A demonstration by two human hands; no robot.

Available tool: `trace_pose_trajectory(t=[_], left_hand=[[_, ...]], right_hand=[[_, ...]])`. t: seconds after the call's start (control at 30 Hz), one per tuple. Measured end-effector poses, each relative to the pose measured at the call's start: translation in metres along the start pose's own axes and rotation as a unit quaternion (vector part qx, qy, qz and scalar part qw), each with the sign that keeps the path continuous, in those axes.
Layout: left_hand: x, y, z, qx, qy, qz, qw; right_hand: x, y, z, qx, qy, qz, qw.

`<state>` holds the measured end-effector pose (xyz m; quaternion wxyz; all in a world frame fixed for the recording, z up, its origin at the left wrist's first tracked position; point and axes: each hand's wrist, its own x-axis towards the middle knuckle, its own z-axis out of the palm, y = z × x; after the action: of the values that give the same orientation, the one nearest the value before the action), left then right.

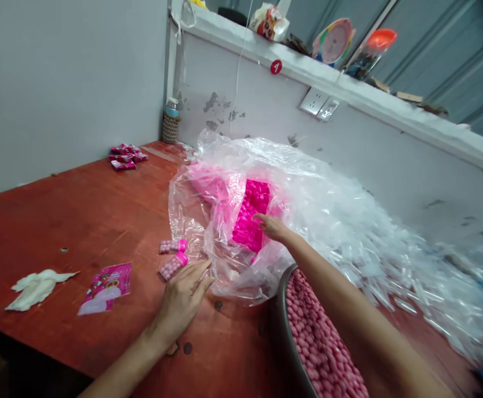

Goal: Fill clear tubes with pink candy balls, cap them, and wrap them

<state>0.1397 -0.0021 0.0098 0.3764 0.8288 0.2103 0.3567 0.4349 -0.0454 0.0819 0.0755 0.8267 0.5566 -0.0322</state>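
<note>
My right hand (pixel 271 226) reaches into a clear plastic bag (pixel 208 221) and its fingertips touch a heap of bright pink caps (pixel 252 215) inside; the fingers look loosely stretched. My left hand (pixel 185 296) lies flat on the red table (pixel 92 221), fingers out, touching the bag's lower edge. Just above that hand lie two small tubes filled with pink candy and closed with pink caps (pixel 174 255). A metal bowl (pixel 283 326) full of pink candy pellets sits under my right forearm.
A large heap of clear plastic tubes (pixel 390 249) spreads along the wall to the right. A pink printed packet (pixel 106 286) and a crumpled white tissue (pixel 36 287) lie at the left front. Pink packets (pixel 126 156) and a small bottle (pixel 171 119) sit in the far corner.
</note>
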Motion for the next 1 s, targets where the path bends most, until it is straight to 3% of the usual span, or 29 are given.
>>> trace_pose_trajectory(t=[0.13,0.2,0.27,0.37,0.47,0.53,0.6,0.77,0.83,0.9,1.0], left_hand=[[0.002,0.023,0.004,-0.041,-0.038,-0.015,0.998],[0.002,0.037,0.009,-0.072,-0.062,-0.006,0.996],[0.0,0.05,0.017,-0.103,-0.087,0.005,0.991],[-0.003,0.07,0.032,-0.146,-0.121,0.015,0.982],[-0.005,0.09,0.048,-0.179,-0.147,0.037,0.972],[-0.006,0.104,0.057,-0.194,-0.163,0.057,0.966],[-0.007,0.116,0.064,-0.203,-0.178,0.072,0.96],[-0.008,0.132,0.071,-0.19,-0.189,0.087,0.959],[-0.006,0.134,0.074,-0.18,-0.186,0.093,0.961],[-0.002,0.135,0.078,-0.17,-0.186,0.101,0.962],[0.003,0.141,0.087,-0.162,-0.197,0.115,0.96]], right_hand=[[-0.039,0.001,-0.015,0.149,0.083,-0.014,0.985],[-0.08,0.002,-0.026,0.239,0.124,-0.026,0.963],[-0.131,0.005,-0.038,0.256,0.131,-0.016,0.958],[-0.211,0.011,-0.05,0.17,0.059,0.038,0.983],[-0.267,0.015,-0.041,0.044,-0.062,0.086,0.993],[-0.284,0.012,-0.021,-0.022,-0.109,0.124,0.986],[-0.284,0.006,0.003,-0.036,-0.115,0.142,0.982],[-0.264,-0.003,0.045,0.132,0.001,0.153,0.979],[-0.263,-0.001,0.049,0.28,0.067,0.162,0.944],[-0.268,0.001,0.049,0.455,0.135,0.163,0.865],[-0.277,0.0,0.046,0.636,0.182,0.149,0.735]])
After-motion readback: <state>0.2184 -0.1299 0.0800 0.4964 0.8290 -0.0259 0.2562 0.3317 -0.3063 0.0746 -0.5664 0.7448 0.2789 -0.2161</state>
